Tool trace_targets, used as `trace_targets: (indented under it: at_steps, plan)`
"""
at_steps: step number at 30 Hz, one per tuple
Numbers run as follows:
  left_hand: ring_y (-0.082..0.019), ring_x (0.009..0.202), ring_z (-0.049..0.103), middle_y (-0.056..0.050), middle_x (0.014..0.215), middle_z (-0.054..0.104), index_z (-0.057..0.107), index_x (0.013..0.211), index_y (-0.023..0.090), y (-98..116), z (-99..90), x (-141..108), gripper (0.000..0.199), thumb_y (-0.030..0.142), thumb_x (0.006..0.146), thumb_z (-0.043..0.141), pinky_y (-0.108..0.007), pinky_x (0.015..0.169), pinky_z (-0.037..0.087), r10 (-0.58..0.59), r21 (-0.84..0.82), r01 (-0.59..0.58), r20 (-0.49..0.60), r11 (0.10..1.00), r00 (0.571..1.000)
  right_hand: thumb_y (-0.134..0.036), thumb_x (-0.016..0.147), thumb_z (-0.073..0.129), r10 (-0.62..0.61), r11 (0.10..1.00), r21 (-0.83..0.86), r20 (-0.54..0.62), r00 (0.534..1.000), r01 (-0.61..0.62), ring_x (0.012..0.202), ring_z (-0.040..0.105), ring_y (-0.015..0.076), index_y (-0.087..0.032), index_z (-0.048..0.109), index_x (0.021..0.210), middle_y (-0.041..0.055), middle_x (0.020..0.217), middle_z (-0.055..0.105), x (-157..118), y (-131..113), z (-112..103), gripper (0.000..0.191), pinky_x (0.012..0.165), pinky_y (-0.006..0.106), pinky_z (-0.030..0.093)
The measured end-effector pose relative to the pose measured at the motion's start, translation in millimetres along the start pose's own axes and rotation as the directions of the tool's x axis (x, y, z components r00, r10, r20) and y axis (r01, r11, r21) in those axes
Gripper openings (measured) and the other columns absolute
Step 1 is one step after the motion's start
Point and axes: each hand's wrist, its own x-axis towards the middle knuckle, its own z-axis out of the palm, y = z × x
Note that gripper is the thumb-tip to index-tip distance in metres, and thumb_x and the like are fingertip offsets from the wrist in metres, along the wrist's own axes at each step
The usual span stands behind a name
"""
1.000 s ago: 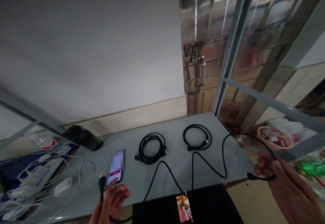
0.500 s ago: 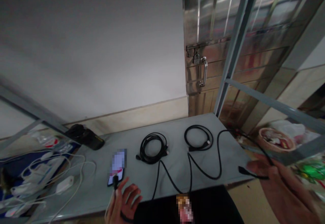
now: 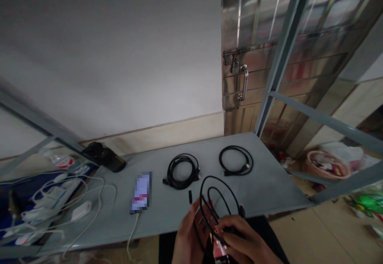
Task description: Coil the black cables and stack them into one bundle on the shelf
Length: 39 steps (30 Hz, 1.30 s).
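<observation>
A thin black cable (image 3: 212, 177) runs in loose loops between my two hands above the table's front edge. My left hand (image 3: 188, 234) is closed around it, with one black plug end (image 3: 190, 197) sticking up past the fingers. My right hand (image 3: 241, 234) pinches the loops from the right, and another dark plug end (image 3: 241, 211) shows just above its knuckles. Beyond my hands, a coiled black cable (image 3: 170, 173) lies on the grey table (image 3: 275, 184), and a second coiled black cable (image 3: 220, 158) sits to its right.
A phone (image 3: 141, 192) with a white cord lies left on the table. A black device (image 3: 109, 158) is at the back left. White cords and a white adapter (image 3: 81, 210) crowd the left side. Metal posts (image 3: 278, 56) frame the table; a basket (image 3: 314, 172) stands right.
My hands have come together from far apart, left hand moving right and right hand moving left. The cable, stretched loosely across the table before, is now gathered in loops.
</observation>
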Motion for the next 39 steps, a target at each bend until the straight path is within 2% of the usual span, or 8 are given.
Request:
trace_targets:
  at_steps: [5,10,14,21,25,29,35,39]
  plan:
    - [-0.021,0.083,0.073,-0.007,0.101,0.079,0.083,0.132,0.020,-9,16.7,-1,0.064,0.058,0.082,0.095,-0.034,0.080,0.061,-0.084,-0.038,0.085,0.019,0.996,0.996,-0.028,0.114,0.053,0.156,0.983,0.087,0.044,0.987,-0.160,0.105,0.073,0.0163,-0.027,0.073,0.125,0.0080,0.123,0.072,-4,-5,-4,0.023,0.095,0.020,0.061]
    - [-0.028,0.117,0.074,-0.012,0.123,0.080,0.081,0.136,0.022,-8,30.5,-7,0.053,0.050,0.093,0.089,-0.041,0.106,0.055,-0.089,-0.084,0.096,0.084,0.992,0.993,-0.026,0.112,0.057,0.216,0.969,0.105,0.071,0.974,-0.223,0.112,0.074,0.0179,-0.027,0.073,0.126,0.0062,0.125,0.074,-3,-5,-5,0.021,0.102,0.022,0.059]
    - [-0.021,0.089,0.072,-0.006,0.096,0.076,0.080,0.135,0.019,-3,47.8,-9,0.051,0.048,0.094,0.089,-0.037,0.091,0.056,-0.039,-0.117,0.053,0.123,0.992,0.992,-0.022,0.108,0.064,0.246,0.967,0.045,0.108,0.963,-0.252,0.108,0.075,0.0157,-0.025,0.072,0.120,0.0034,0.122,0.075,-2,8,4,0.015,0.099,0.021,0.059]
    - [-0.006,0.049,0.017,0.011,0.061,0.030,0.079,0.120,0.016,16,66.5,-14,0.042,0.049,0.096,0.088,-0.021,0.051,0.030,-0.004,-0.236,0.076,0.293,0.969,0.956,-0.046,0.090,0.092,0.091,0.966,-0.192,-0.378,0.921,-0.174,0.157,0.049,0.0407,-0.033,0.060,0.155,0.0153,0.169,0.048,-22,41,24,0.073,0.123,0.054,0.054]
    - [-0.008,0.046,0.003,0.013,0.055,0.014,0.075,0.105,0.023,17,47.8,-14,0.032,0.053,0.099,0.083,-0.022,0.045,0.021,0.030,-0.304,0.083,0.349,0.949,0.937,-0.053,0.092,0.090,0.362,0.921,0.293,-0.402,0.841,-0.256,0.165,0.040,0.0403,-0.034,0.017,0.179,0.0204,0.182,0.027,-38,57,43,0.115,0.126,0.055,0.052]
    - [-0.007,0.045,-0.006,0.014,0.051,0.003,0.069,0.093,0.023,11,24.0,-6,0.035,0.056,0.099,0.082,-0.022,0.042,0.012,0.041,-0.325,0.074,0.335,0.943,0.941,-0.068,0.082,0.093,0.570,0.568,0.795,-0.191,0.799,-0.215,0.151,0.059,0.0371,-0.038,0.030,0.172,0.0192,0.171,0.050,-37,56,66,0.113,0.115,0.051,0.061]
    - [-0.008,0.050,0.023,0.013,0.060,0.027,0.070,0.107,0.020,21,10.9,18,0.059,0.072,0.087,0.087,-0.021,0.048,0.032,0.133,0.120,-0.133,0.008,0.984,0.991,-0.073,0.094,0.079,0.694,0.460,0.797,-0.047,0.719,-0.392,0.105,0.079,0.0340,-0.021,0.066,0.136,0.0123,0.108,0.077,11,42,60,0.068,0.077,0.045,0.071]
    - [-0.012,0.064,0.046,0.006,0.077,0.049,0.068,0.117,0.021,53,-1.2,53,0.055,0.065,0.090,0.087,-0.025,0.059,0.047,0.497,0.410,-0.456,0.006,0.790,0.868,-0.083,0.082,0.083,0.620,0.523,0.780,-0.071,0.781,-0.344,0.100,0.078,0.0338,-0.019,0.068,0.124,0.0103,0.097,0.077,88,53,57,0.077,0.074,0.044,0.070]
